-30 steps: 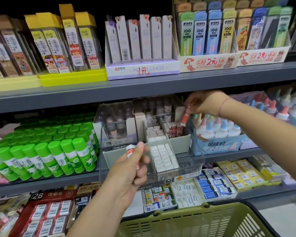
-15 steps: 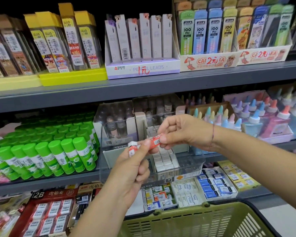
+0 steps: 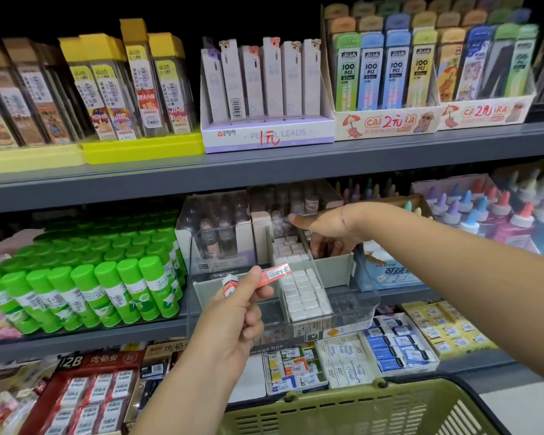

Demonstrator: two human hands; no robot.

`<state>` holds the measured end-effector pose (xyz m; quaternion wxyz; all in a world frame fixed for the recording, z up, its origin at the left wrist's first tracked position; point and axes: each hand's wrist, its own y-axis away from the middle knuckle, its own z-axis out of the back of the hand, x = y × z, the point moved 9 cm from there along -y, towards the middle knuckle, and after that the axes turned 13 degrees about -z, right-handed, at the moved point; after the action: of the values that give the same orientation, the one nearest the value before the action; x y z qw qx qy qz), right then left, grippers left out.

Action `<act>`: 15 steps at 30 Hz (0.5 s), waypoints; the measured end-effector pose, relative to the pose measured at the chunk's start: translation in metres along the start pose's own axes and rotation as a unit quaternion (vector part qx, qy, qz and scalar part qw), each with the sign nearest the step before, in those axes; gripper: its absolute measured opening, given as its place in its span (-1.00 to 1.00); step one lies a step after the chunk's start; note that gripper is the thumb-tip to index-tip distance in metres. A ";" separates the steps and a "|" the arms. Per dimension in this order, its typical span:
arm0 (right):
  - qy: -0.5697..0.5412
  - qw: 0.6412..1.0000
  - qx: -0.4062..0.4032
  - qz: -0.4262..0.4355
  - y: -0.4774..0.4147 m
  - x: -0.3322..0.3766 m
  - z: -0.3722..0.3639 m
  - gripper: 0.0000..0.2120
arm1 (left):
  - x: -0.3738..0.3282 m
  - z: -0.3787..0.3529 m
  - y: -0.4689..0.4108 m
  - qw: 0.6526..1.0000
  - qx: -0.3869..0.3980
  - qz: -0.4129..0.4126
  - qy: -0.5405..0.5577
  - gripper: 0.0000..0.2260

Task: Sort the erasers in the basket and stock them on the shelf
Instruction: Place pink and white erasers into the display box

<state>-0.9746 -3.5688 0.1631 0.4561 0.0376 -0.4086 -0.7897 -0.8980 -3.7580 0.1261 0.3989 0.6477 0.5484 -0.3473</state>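
My left hand (image 3: 236,309) pinches two erasers in front of the clear storage box (image 3: 355,312): a long red-sleeved eraser (image 3: 275,273) and a small white eraser with a red label (image 3: 230,283). Rows of white erasers (image 3: 305,293) fill the box's middle lane. My right hand (image 3: 328,232) reaches into the box's rear right compartment, thumb straight out to the left and fingers pointing down behind the divider. I see nothing in it, though its fingertips are partly hidden. The green basket (image 3: 358,409) sits at the bottom edge; its contents are out of view.
Green glue sticks (image 3: 107,277) stand left of the box and glue bottles (image 3: 484,215) to its right. Boxed erasers (image 3: 399,343) fill the shelf below. Pencil lead cases (image 3: 264,89) line the upper grey shelf (image 3: 264,164).
My right hand brought the red-sleeved eraser over to my left hand, let go of it, and moved back up into the box's rear right compartment. My left hand now holds both erasers.
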 end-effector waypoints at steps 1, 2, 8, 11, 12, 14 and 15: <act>0.006 1.000 0.013 -0.010 -0.003 0.000 -0.003 -0.10 | -0.001 0.000 0.000 1.000 0.000 -0.001 0.001 -0.82; 0.019 0.999 0.018 -0.019 -0.005 0.000 -0.006 -0.06 | -0.001 0.001 0.000 1.000 0.000 -0.001 0.001 -0.83; 0.034 0.999 0.015 0.006 -0.018 0.006 -0.017 -0.05 | -0.003 -0.001 0.001 1.000 0.003 0.005 0.007 -0.79; 0.040 0.999 0.001 0.010 -0.017 0.005 -0.015 -0.08 | -0.004 -0.002 0.000 1.000 0.003 0.006 0.011 -0.83; 0.039 0.999 -0.005 0.012 -0.015 0.005 -0.012 -0.10 | -0.004 -0.001 0.000 1.000 0.002 0.007 0.012 -0.84; 0.033 0.999 -0.011 0.024 -0.009 0.004 -0.001 -0.20 | -0.005 0.000 0.000 1.000 0.001 0.007 0.014 -0.85; 0.027 0.999 -0.009 0.039 -0.004 0.003 0.005 -0.32 | -0.005 0.000 0.000 1.000 0.000 0.007 0.014 -0.85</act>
<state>-0.9817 -3.5672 0.1645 0.4980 0.0389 -0.3900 -0.7736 -0.8990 -3.7598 0.1303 0.3934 0.6561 0.5493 -0.3361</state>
